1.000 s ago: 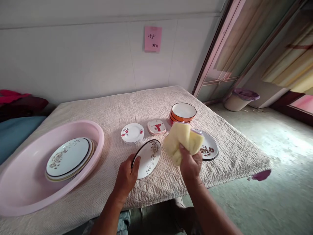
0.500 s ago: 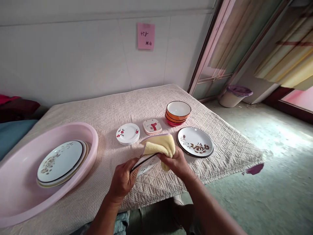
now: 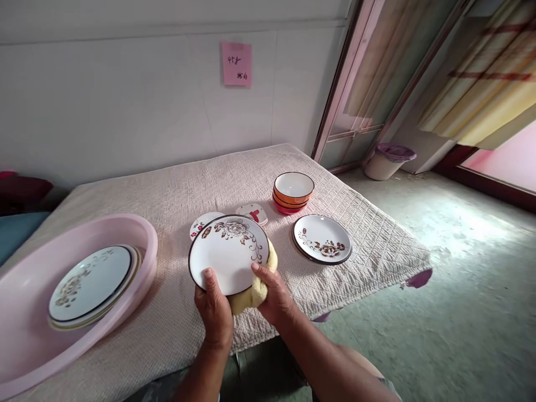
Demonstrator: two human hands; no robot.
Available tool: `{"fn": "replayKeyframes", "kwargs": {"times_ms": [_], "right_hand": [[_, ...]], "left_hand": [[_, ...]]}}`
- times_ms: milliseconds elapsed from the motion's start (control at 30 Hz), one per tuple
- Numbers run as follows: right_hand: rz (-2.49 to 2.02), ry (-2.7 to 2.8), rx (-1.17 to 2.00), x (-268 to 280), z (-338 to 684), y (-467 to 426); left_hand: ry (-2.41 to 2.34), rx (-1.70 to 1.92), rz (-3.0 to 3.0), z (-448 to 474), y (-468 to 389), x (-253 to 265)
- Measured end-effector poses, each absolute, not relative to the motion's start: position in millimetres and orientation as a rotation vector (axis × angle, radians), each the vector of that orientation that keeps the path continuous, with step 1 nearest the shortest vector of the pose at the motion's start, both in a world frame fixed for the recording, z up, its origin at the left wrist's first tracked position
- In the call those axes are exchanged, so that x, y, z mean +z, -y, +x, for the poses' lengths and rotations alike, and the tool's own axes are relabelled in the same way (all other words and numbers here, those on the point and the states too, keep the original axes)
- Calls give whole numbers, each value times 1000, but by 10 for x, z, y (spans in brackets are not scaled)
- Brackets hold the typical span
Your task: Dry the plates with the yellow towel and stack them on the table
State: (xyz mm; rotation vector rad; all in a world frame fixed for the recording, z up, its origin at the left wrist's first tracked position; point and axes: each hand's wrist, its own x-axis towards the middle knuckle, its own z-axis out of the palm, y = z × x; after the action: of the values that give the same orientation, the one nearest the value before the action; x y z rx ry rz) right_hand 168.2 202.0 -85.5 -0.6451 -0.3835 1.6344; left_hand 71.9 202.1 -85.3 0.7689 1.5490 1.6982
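Note:
A white plate (image 3: 226,259) with a dark rim and brown flowers is held above the table, its face tilted toward me. My left hand (image 3: 214,307) grips its lower left edge, thumb on the face and fingers hidden underneath. At the lower right edge, my right hand (image 3: 272,293) holds the plate through a yellow cloth (image 3: 247,298), which passes behind the plate. Small flowered plates (image 3: 205,220) and squarish dishes with a red design (image 3: 254,213) are partly hidden behind it. To the right lies a stack of matching brown-flowered plates (image 3: 321,237).
A pink basin (image 3: 146,234) at the left holds several stacked plates (image 3: 92,282). Orange and red bowls (image 3: 293,192) stand stacked at the back right of the cloth-covered table (image 3: 167,190). A lined bin (image 3: 387,162) stands on the floor beyond, and a pink note (image 3: 237,64) hangs on the wall.
The plate has turned from nearly edge-on to face me and shifted slightly left. The cloth has gone from the plate's top to behind and below it. The view has swung slightly right.

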Motion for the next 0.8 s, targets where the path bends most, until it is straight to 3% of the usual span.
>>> {"fn": "replayKeyframes", "kwargs": {"times_ms": [267, 400, 633, 800], "right_hand": [[-922, 638, 1307, -854, 2129, -2203], [-953, 682, 1353, -931, 2094, -2231], [-795, 505, 1482, -928, 1792, -2180], [-843, 396, 1522, -777, 1878, -2169]], "left_hand": [[-1279, 1409, 1082, 320, -2272, -860], [-1340, 1404, 1120, 198, -2353, -788], [-1254, 1694, 583, 549, -2274, -738], [-1103, 1563, 510, 624, -2237, -897]]}}
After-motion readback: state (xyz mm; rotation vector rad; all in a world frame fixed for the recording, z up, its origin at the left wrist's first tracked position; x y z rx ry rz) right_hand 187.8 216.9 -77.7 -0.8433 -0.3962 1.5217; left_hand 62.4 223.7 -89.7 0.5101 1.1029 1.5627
